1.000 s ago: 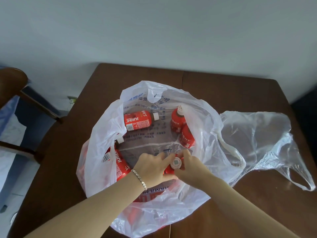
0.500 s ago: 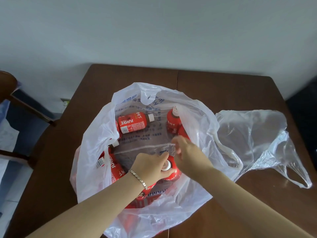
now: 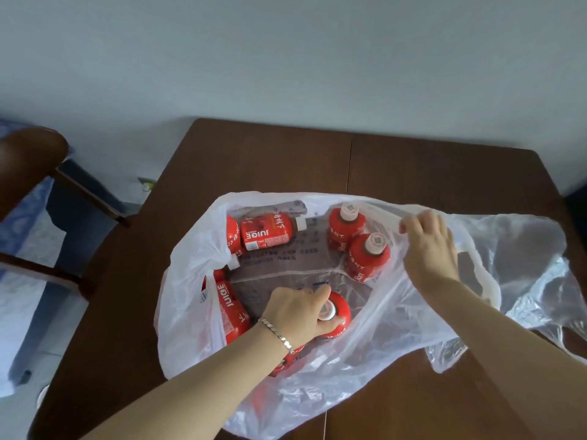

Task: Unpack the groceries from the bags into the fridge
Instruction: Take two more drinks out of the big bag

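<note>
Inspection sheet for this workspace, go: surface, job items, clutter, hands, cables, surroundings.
Surface: brown wooden table, seam down its middle.
Job's things: white bag open on the table, red juice bottles inside: lying bottle at the far side, far standing bottle, nearer standing bottle, side bottle along the left wall, near bottle; others partly hidden.
Clutter: clear bag crumpled right of the white bag.
Hands: left hand grips the near bottle at its cap; right hand pinches the white bag's rim.
Cables: nothing seen.
Surroundings: wooden chair at left; pale wall behind.
</note>
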{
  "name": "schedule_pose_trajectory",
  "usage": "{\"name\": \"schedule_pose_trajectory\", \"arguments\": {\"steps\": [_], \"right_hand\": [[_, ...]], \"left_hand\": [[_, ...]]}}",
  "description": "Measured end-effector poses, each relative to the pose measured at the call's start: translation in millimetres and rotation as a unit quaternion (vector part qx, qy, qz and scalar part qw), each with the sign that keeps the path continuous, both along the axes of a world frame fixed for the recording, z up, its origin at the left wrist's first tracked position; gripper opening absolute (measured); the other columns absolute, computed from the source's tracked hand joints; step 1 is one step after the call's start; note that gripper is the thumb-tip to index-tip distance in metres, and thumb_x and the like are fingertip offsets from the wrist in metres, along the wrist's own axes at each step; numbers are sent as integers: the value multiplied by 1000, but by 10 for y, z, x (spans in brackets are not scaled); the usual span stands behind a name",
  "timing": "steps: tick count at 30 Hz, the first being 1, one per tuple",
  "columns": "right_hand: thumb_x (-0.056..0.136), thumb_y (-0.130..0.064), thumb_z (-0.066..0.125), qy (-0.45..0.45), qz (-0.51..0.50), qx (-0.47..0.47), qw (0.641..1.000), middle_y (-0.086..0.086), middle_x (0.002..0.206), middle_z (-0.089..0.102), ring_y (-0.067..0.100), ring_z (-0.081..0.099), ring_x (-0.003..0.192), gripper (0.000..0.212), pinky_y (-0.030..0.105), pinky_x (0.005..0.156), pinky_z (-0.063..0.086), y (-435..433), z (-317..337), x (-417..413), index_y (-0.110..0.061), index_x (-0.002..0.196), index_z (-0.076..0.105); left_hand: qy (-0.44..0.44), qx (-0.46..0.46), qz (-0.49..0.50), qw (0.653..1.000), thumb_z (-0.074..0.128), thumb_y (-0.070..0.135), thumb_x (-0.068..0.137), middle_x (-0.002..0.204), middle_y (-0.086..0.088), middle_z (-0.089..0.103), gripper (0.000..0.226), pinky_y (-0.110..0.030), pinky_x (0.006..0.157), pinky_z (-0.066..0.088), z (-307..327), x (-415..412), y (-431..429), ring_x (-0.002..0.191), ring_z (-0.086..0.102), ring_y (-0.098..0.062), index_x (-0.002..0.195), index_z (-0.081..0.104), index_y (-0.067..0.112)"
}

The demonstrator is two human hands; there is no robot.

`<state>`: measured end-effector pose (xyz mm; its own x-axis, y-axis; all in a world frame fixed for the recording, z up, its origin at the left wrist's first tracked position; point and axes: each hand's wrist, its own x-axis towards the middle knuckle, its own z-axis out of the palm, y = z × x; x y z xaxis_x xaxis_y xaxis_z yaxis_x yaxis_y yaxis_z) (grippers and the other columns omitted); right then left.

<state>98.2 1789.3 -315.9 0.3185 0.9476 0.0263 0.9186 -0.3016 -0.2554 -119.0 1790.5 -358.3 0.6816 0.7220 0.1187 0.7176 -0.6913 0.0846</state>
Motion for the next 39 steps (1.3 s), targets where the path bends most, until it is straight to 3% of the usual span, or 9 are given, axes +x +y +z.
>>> {"name": "schedule_pose_trajectory", "arguments": {"steps": [2, 5, 9, 15, 20, 23, 26, 32, 39], "right_hand": [[86, 6, 44, 13, -63, -121, 991, 13, 104, 60, 28, 51, 87, 25, 31, 71, 38, -26, -52, 121, -9, 97, 60], [93, -6, 46, 31, -106, -259, 960, 8, 115, 61, 26, 59, 102, 30, 32, 80, 46, -34, -50, 95, -18, 116, 62], [85, -10, 60, 135, 29, -67, 988, 6, 138, 41, 27, 49, 120, 59, 37, 95, 46, 28, 50, -139, -22, 138, 39], [94, -37, 50, 9, 87, -143, 986, 5, 131, 45, 23, 55, 106, 43, 30, 88, 48, 187, -39, -294, -19, 132, 43], [95, -30, 51, 72, 70, -166, 981, 13, 131, 41, 29, 55, 104, 43, 32, 81, 46, 93, -44, -362, -14, 133, 41], [90, -35, 59, 116, 62, -146, 980, 4, 125, 46, 17, 54, 93, 38, 27, 83, 53, -106, -3, -392, -20, 124, 50], [88, -34, 60, 164, 53, -91, 981, 0, 118, 50, 19, 57, 95, 29, 31, 84, 53, -312, 160, -436, -19, 113, 56], [88, -39, 54, 114, 33, -33, 992, -5, 98, 54, 14, 56, 80, 23, 22, 69, 48, -701, 583, -510, -18, 98, 54], [85, -40, 54, 49, -112, -8, 993, -8, 91, 59, 13, 56, 72, 24, 18, 59, 41, -1336, 1027, -540, -20, 99, 54]], "left_hand": [[7, -4, 6, 1000, 33, 65, 72, 40, 6, 54, 59, -13, 37, 23, 6, -4, -8, 27, 47, -12, 78, 69, 18], [16, -19, 2, 1000, 36, 66, 71, 40, 5, 54, 58, -13, 37, 23, 11, -18, -17, 27, 48, -13, 77, 68, 19], [18, -15, 0, 1000, 32, 65, 72, 39, 5, 53, 59, -12, 35, 26, 14, 19, -16, 26, 46, -12, 76, 69, 18], [79, -71, 20, 994, 35, 63, 90, 101, -6, 68, 63, -23, 63, 34, 156, 57, -98, 86, 66, -25, 129, 44, 15], [101, -43, 46, 993, 48, 66, 74, 54, 3, 62, 56, -16, 42, 29, 188, 34, -108, 41, 57, -11, 92, 69, 17], [82, -30, 35, 996, 34, 65, 87, 81, 0, 69, 59, -21, 54, 37, 144, 22, -135, 66, 65, -16, 116, 54, 17], [90, -54, 43, 994, 29, 66, 81, 51, 4, 61, 64, -17, 38, 30, 150, 37, -149, 38, 55, -11, 91, 69, 16], [85, -57, 24, 994, 34, 65, 89, 106, 3, 68, 63, -23, 64, 45, 178, 23, -103, 92, 66, -17, 136, 40, 23], [136, -44, -92, 985, 32, 63, 90, 105, 1, 67, 59, -27, 68, 39, 797, 209, -61, 99, 64, -20, 129, 39, 21]]}}
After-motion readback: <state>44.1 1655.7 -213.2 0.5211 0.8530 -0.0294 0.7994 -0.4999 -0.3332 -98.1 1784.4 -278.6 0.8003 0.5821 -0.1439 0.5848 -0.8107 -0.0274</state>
